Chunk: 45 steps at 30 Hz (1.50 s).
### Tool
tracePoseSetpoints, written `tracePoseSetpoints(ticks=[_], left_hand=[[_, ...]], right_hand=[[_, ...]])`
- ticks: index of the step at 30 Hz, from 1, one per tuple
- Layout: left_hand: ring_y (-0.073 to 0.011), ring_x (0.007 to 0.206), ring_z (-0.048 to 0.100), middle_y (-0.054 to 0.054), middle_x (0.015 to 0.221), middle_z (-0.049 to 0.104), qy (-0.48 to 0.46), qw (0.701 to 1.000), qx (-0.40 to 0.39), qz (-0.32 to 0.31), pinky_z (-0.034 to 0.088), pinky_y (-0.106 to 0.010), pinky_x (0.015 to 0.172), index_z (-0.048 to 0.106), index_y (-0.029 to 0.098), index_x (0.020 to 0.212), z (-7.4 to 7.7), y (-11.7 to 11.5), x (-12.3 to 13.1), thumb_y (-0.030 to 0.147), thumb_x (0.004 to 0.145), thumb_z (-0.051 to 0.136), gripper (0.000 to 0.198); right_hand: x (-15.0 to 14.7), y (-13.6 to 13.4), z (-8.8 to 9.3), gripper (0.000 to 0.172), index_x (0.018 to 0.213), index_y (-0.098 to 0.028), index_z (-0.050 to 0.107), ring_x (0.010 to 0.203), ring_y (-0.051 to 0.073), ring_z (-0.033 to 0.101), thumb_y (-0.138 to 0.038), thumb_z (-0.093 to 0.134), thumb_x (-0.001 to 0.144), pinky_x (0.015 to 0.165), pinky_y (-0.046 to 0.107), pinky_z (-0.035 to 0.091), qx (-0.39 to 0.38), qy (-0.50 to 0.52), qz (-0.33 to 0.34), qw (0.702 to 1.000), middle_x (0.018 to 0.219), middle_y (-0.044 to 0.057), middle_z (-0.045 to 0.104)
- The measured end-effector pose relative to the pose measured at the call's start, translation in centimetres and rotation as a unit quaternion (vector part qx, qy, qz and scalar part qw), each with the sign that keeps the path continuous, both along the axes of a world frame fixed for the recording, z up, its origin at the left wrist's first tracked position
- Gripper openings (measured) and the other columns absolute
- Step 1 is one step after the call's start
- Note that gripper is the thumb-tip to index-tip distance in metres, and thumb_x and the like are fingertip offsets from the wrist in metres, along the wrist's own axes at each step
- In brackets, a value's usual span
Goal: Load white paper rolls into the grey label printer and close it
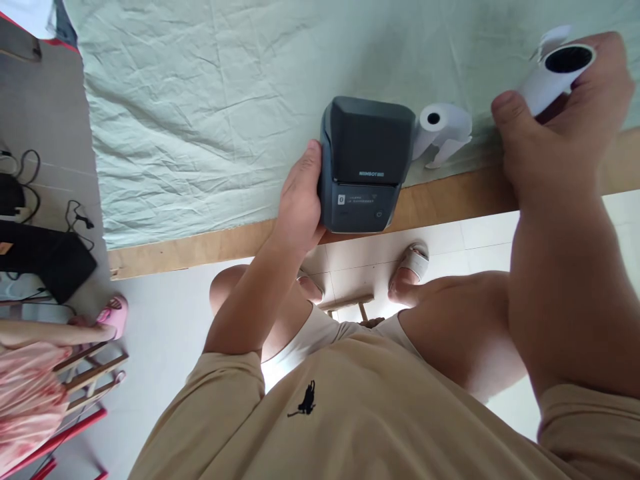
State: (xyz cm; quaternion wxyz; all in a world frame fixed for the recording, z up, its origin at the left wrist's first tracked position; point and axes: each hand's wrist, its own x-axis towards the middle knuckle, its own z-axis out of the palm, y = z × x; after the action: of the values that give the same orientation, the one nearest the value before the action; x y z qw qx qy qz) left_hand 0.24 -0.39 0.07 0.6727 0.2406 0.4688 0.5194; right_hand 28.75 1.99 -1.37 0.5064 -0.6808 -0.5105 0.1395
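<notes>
My left hand [303, 200] grips a dark grey label printer [373, 143] by its left side. The thumb lies along the printer's edge, while the other fingers are hidden behind or under it. The printer's lid looks closed, and its lower face carries a small label and a power button. In my right hand [565, 127] is a white paper roll [543, 87] with a wide dark hollow core, tilted with that end upward. A loose flap of paper stands off its far side. Between the hands, a smaller white label roll [443, 130] lies on the cloth with its end partly unwound.
A wrinkled pale green cloth [200, 120] covers the table, leaving a wooden front edge [200, 247] bare. On the left, another person [30, 387] in pink sits beside a wooden rack. Black cables [77, 217] and a black box [65, 267] are farther back.
</notes>
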Motion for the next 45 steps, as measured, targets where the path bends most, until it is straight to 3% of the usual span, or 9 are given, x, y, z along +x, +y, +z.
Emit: tracePoseSetpoints(ticks=[4,9,12,15,19,22,29,36,45], left_hand=[[-0.0275,0.138,0.073,-0.004,0.096,0.083,0.018,1.000,-0.026,0.002,0.062,-0.038,0.118,0.075,0.022,0.091,1.5,-0.4,0.9,0.055,0.112,0.056,0.044],[-0.0308,0.147,0.068,-0.005,0.101,0.085,0.034,0.998,-0.058,0.014,0.061,-0.037,0.118,0.074,0.025,0.087,3.0,-0.8,1.5,0.057,0.108,0.061,0.041],[-0.0312,0.151,0.065,-0.004,0.103,0.086,0.028,0.998,-0.055,-0.011,0.060,-0.036,0.120,0.076,0.027,0.090,2.7,-0.6,0.9,0.061,0.106,0.064,0.040],[-0.0298,0.153,0.064,-0.003,0.104,0.086,0.023,0.998,-0.062,-0.018,0.059,-0.035,0.123,0.077,0.028,0.092,2.4,-0.5,0.5,0.061,0.107,0.063,0.039],[-0.0298,0.150,0.067,-0.004,0.111,0.087,-0.002,0.998,-0.046,-0.035,0.060,-0.037,0.123,0.078,0.025,0.098,2.2,-0.7,0.6,0.063,0.106,0.064,0.041],[-0.0293,0.144,0.070,-0.004,0.111,0.087,-0.005,1.000,-0.009,-0.021,0.062,-0.038,0.119,0.080,0.024,0.100,1.6,-0.8,0.7,0.061,0.107,0.063,0.042],[-0.0270,0.145,0.070,0.000,0.105,0.085,0.001,1.000,0.006,-0.010,0.063,-0.031,0.115,0.081,0.025,0.098,0.7,-0.8,0.3,0.061,0.104,0.070,0.038],[-0.0293,0.153,0.066,-0.001,0.105,0.086,0.012,1.000,-0.018,-0.011,0.062,-0.034,0.121,0.079,0.025,0.094,1.2,-0.7,0.4,0.060,0.102,0.072,0.036],[-0.0293,0.154,0.065,-0.002,0.108,0.088,0.019,0.999,-0.027,-0.008,0.062,-0.035,0.120,0.078,0.026,0.094,1.5,-0.6,0.5,0.052,0.109,0.061,0.035]], right_hand=[[0.7,-0.2,-0.8,0.055,0.113,-0.032,0.055,0.098,0.018,0.063,-0.011,0.078,0.068,0.082,0.035,0.047,0.057,-0.115,0.037,0.991,0.114,-0.001,0.067],[1.4,0.1,-1.5,0.086,0.139,-0.031,0.051,0.092,0.027,0.065,-0.010,0.080,0.061,0.088,0.046,0.048,-0.112,-0.155,-0.032,0.981,0.103,0.004,0.068],[1.0,-0.7,-0.8,0.063,0.131,-0.027,0.059,0.115,0.034,0.069,-0.021,0.076,0.071,0.100,0.052,0.050,0.070,-0.178,0.041,0.981,0.120,0.010,0.069],[-0.9,-1.9,0.2,0.045,0.120,-0.027,0.068,0.111,0.035,0.072,-0.022,0.067,0.076,0.096,0.053,0.051,0.240,-0.198,0.090,0.946,0.116,0.010,0.073],[-4.4,-2.5,0.6,0.064,0.141,-0.024,0.061,0.121,0.037,0.068,-0.020,0.070,0.078,0.101,0.054,0.054,0.128,-0.242,0.154,0.949,0.131,0.016,0.068],[-5.8,-2.0,0.3,0.072,0.144,-0.023,0.058,0.137,0.042,0.058,-0.028,0.081,0.076,0.114,0.059,0.047,0.036,-0.272,0.117,0.954,0.145,0.021,0.060],[-7.0,-2.1,1.1,0.052,0.127,-0.030,0.068,0.112,0.040,0.065,-0.058,0.078,0.084,0.107,0.061,0.047,0.000,-0.330,0.042,0.943,0.124,0.014,0.072],[-7.0,-2.0,0.7,0.046,0.127,-0.031,0.059,0.115,0.034,0.070,-0.027,0.067,0.082,0.102,0.054,0.054,-0.054,-0.241,0.147,0.958,0.130,0.011,0.073],[-5.8,-2.4,-0.1,0.047,0.126,-0.033,0.063,0.110,0.030,0.070,-0.027,0.072,0.080,0.102,0.052,0.057,-0.048,-0.172,0.169,0.969,0.127,0.009,0.074]])
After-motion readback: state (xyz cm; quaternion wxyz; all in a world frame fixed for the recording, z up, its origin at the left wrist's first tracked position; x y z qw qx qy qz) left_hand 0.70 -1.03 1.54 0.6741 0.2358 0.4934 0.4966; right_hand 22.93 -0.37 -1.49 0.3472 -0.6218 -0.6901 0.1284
